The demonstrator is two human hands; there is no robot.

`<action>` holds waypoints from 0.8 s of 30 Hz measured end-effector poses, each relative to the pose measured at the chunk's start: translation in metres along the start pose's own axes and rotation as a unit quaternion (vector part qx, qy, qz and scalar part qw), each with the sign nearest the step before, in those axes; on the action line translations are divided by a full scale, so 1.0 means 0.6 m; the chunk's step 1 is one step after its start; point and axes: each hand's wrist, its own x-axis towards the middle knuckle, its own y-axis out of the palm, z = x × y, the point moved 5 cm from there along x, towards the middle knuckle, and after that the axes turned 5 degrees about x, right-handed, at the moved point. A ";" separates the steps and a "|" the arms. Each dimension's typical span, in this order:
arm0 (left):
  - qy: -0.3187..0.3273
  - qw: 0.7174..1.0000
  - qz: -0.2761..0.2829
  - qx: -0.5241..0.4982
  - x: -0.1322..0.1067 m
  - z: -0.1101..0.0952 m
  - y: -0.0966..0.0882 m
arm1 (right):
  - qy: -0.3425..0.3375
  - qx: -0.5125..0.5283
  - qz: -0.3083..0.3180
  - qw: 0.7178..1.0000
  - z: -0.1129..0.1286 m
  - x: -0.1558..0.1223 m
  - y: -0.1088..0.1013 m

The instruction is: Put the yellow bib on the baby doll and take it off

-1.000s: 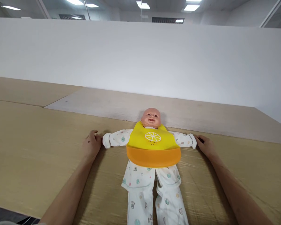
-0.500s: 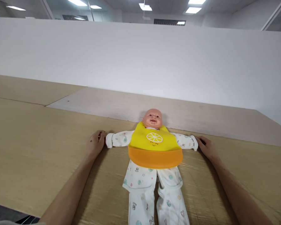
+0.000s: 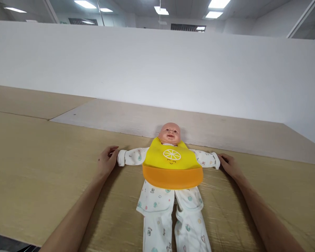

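Across the pale wood-grain worktop (image 3: pixel 42 182), the left hand (image 3: pixel 107 161) is seen first, laid beside the left-hand sleeve cuff (image 3: pixel 122 158). Its fingers (image 3: pixel 114 149) are held loose and open against the cuff, neither clenched nor seen to pinch anything. Further right, at the middle of the worktop, a baby doll (image 3: pixel 169 134) is laid on its back, with its head toward the far side, its arms spread and its legs running out of view at the near edge. A yellow and orange silicone bib (image 3: pixel 172 164) is spread over the chest of a white printed sleepsuit (image 3: pixel 157 206). The doll is judged light, with a firm head and a soft, floppy body, so it would best be taken under the torso, not by a limp sleeve. The bib looks flexible and could be held by its orange lower edge. At the right, the right hand (image 3: pixel 230 166) is set by the right-hand sleeve cuff (image 3: pixel 216 160), its fingers (image 3: pixel 223 158) lightly curled, with no grip seen. One doll, one bib, one sleepsuit and two hands are counted.
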 end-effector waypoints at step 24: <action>0.006 0.987 -0.003 0.160 -0.002 -0.007 -0.007 | 0.018 -0.042 -0.030 0.999 -0.008 0.000 0.000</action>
